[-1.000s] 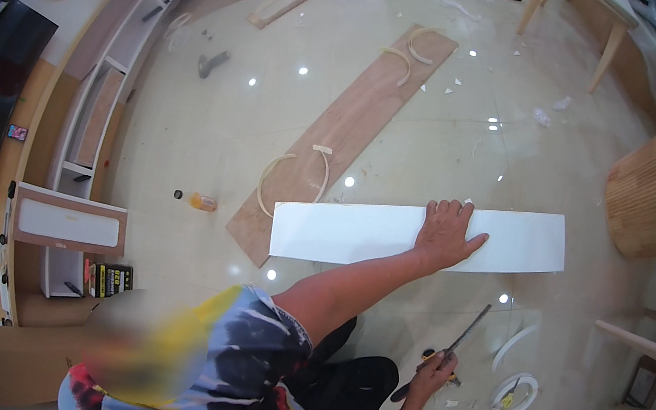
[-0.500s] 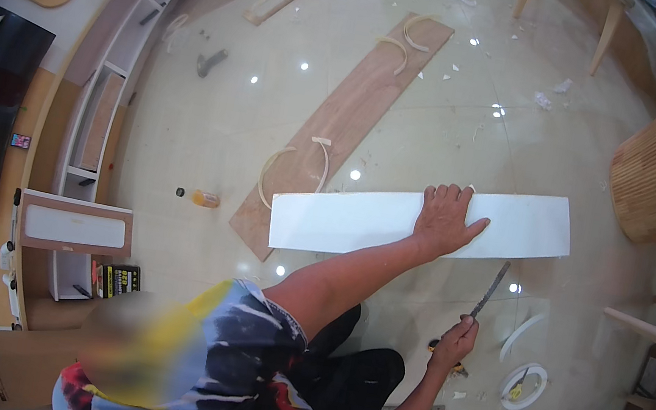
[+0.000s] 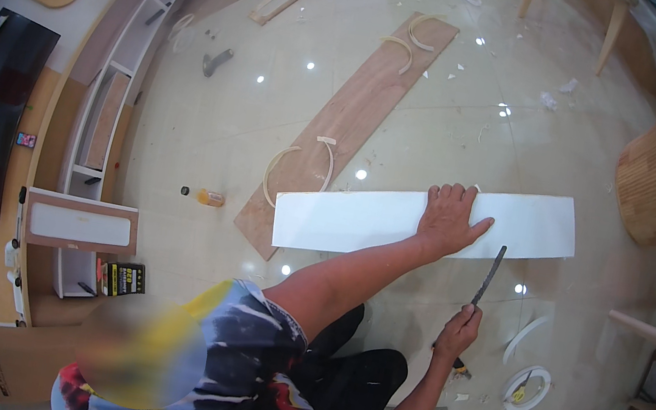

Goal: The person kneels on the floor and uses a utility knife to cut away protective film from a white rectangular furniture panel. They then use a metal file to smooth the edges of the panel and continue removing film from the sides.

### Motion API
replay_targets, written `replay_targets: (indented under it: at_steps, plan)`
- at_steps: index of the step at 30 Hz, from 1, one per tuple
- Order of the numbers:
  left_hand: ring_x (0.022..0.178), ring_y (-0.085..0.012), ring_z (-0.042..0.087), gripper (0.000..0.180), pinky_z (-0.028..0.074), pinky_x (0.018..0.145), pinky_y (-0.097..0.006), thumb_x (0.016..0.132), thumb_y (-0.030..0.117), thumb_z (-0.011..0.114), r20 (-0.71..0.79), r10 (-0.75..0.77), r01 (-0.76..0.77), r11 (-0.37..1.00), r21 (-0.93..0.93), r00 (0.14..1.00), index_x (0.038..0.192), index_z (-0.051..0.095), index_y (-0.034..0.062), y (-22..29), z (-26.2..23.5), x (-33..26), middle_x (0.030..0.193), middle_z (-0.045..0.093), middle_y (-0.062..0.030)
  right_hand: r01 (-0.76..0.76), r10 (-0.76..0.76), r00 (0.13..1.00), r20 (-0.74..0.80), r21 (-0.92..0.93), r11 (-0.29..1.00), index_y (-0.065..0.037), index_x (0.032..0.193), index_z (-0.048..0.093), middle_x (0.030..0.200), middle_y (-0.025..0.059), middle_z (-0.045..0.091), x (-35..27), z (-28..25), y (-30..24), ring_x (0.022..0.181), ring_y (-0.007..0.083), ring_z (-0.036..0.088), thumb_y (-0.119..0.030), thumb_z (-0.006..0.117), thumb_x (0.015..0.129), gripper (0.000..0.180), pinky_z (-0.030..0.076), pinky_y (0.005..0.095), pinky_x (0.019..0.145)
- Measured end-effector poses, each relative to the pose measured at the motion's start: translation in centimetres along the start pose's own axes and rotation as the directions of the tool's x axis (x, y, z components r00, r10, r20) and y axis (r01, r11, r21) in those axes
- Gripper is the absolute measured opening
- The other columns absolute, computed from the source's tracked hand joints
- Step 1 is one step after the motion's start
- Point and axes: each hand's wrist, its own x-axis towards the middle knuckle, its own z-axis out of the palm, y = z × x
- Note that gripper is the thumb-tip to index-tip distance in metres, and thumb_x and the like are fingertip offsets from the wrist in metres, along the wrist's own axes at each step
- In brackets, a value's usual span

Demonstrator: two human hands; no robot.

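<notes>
A long white board (image 3: 360, 219) is laid flat on the glossy tiled floor (image 3: 219, 136), its long axis running left to right and rising slightly toward the right. The left hand (image 3: 450, 220) is pressed palm-down on the board right of its middle, fingers spread toward the far edge, thumb out to the right. The right hand (image 3: 458, 329) is closed around the handle of a slim dark file (image 3: 489, 275), which is pointed away from the body, its tip lying just at the board's near edge, right of the left hand. The near edge is thus reached more readily by the right hand; the board is pinned by the left.

Beyond the board a long brown plywood strip (image 3: 359, 116) is laid diagonally, its near end tucked under or against the board's left part, with curved pale trim pieces (image 3: 299, 168) on it. A small orange object (image 3: 210, 197) is seen to the left, white rings (image 3: 526, 387) to the near right. Nothing is seen between file and board
</notes>
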Motion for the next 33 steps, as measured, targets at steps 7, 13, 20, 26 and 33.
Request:
replay_targets:
  at_steps: [7,13,20,26,33]
  plan:
    - [0.112,-0.0320,0.049,0.066,0.030,0.104,-0.049,0.091,0.052,0.057,-0.041,0.010,-0.010,1.000,-0.008,0.999,0.132,0.052,0.0001,-0.1,0.5,0.0,0.116,0.056,-0.0173,0.038,-0.040,0.999,-0.015,-0.094,0.995,0.000,0.092,0.053,0.066,0.0082,0.050,0.0,0.5,0.1,0.059,0.0184,0.048,-0.034,0.044,0.107,0.038,0.043,0.0359,0.058]
    - [0.110,-0.0318,0.050,0.063,0.030,0.103,-0.048,0.091,0.052,0.057,-0.044,0.006,-0.006,1.000,-0.010,0.999,0.129,0.054,0.0022,-0.1,0.2,-0.1,0.114,0.057,-0.0167,0.058,-0.058,0.998,-0.015,-0.044,0.997,0.002,0.103,0.057,0.074,0.0137,0.055,-0.1,1.0,-1.1,0.069,0.0246,0.052,-0.033,0.043,0.107,0.038,0.045,0.0387,0.067]
    - [0.106,-0.0302,0.051,0.056,0.031,0.098,-0.045,0.090,0.053,0.057,-0.134,0.022,-0.022,1.000,0.006,0.991,0.123,0.058,0.0076,-0.5,1.3,0.1,0.108,0.059,-0.0152,0.010,-0.006,0.999,0.044,-0.078,0.997,0.002,0.103,0.058,0.073,0.0136,0.055,0.3,0.9,-1.2,0.068,0.0234,0.051,-0.032,0.043,0.107,0.038,0.045,0.0376,0.067]
    - [0.105,-0.0304,0.051,0.056,0.032,0.096,-0.044,0.090,0.053,0.057,-0.151,0.043,-0.039,0.999,0.026,0.988,0.123,0.058,0.0078,-0.6,1.3,0.0,0.107,0.059,-0.0149,0.033,-0.027,0.998,0.057,-0.102,0.994,0.002,0.099,0.059,0.072,0.0146,0.055,0.6,0.9,-1.2,0.066,0.0249,0.052,-0.033,0.042,0.107,0.040,0.045,0.0382,0.066]
    - [0.103,-0.0311,0.052,0.054,0.032,0.095,-0.045,0.091,0.054,0.056,-0.157,0.050,-0.039,0.997,0.074,0.986,0.121,0.058,0.0083,-0.8,1.9,0.3,0.105,0.059,-0.0144,0.019,-0.019,1.000,0.006,-0.111,0.994,0.002,0.094,0.058,0.069,0.0154,0.054,0.0,1.0,-1.5,0.064,0.0270,0.052,-0.033,0.042,0.107,0.040,0.045,0.0388,0.064]
